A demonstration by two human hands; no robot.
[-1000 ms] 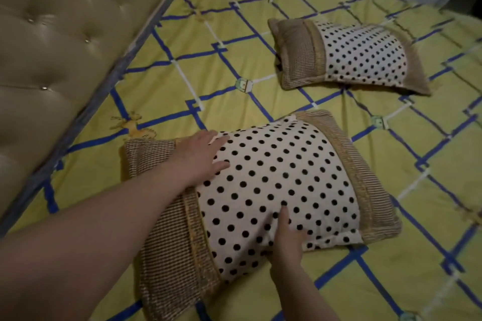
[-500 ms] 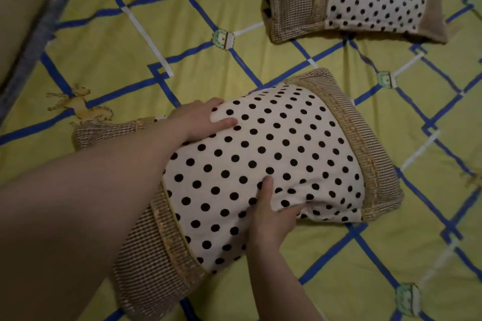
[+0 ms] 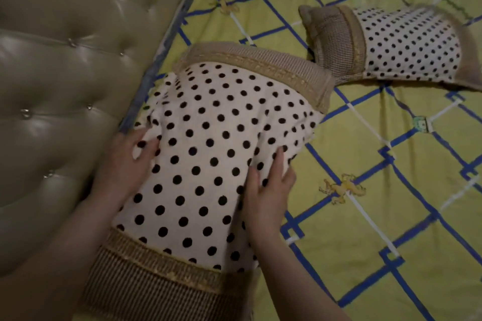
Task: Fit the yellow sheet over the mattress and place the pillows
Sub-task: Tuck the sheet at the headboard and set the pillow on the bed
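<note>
The yellow sheet (image 3: 365, 154) with blue and white lattice lines lies spread over the mattress. A near pillow (image 3: 208, 143), white with black dots and brown woven ends, lies along the headboard side. My left hand (image 3: 125, 161) rests on its left edge, next to the headboard, fingers fairly straight. My right hand (image 3: 268, 187) lies flat on its right edge, fingers pointing away from me. A second matching pillow (image 3: 396, 44) lies farther up the bed, just beyond the near pillow's far end.
A tufted olive headboard (image 3: 60, 81) with small studs fills the left side. A dark blue-grey strip of mattress edge (image 3: 167, 44) shows between headboard and sheet. Open sheet stretches to the right of the near pillow.
The near pillow has shifted from the open sheet to lie against the headboard. My right hand gripped its side half a second ago and now lies flat on it.
</note>
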